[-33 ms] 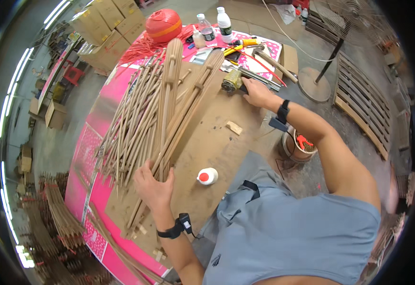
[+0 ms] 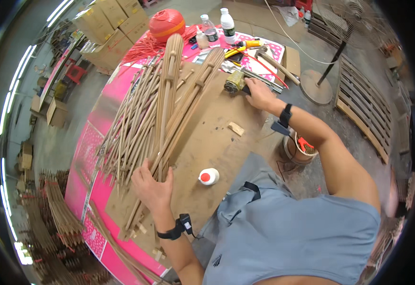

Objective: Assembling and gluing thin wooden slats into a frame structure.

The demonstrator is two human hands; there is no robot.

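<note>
My left hand (image 2: 153, 191) lies over the lower part of a bundle of long thin wooden rods (image 2: 181, 111), its thumb and fingers apart. More rods with knobbed ends (image 2: 133, 114) are heaped just left of that bundle. At the far right of the table, my right hand (image 2: 260, 93) is closed round the dark handle of a tool with a yellowish, tape-wrapped head (image 2: 235, 82). Its fingertips are partly hidden, and I cannot make out the tool's kind. A white bottle with a red cap (image 2: 209, 176) stands on the brown board (image 2: 205, 147) between my hands.
A small wood block (image 2: 236, 128) lies on the board. Toward the back are a hammer (image 2: 279, 66), bottles (image 2: 227, 24) and a red ball of twine (image 2: 166, 26). A bucket (image 2: 290, 151) stands by my right arm, with a fan base (image 2: 316, 87) and wooden pallet (image 2: 363, 109) beyond.
The whole view has shifted very slightly. Both hands keep their places, the left over the rods and the right on the tape-wrapped tool.
</note>
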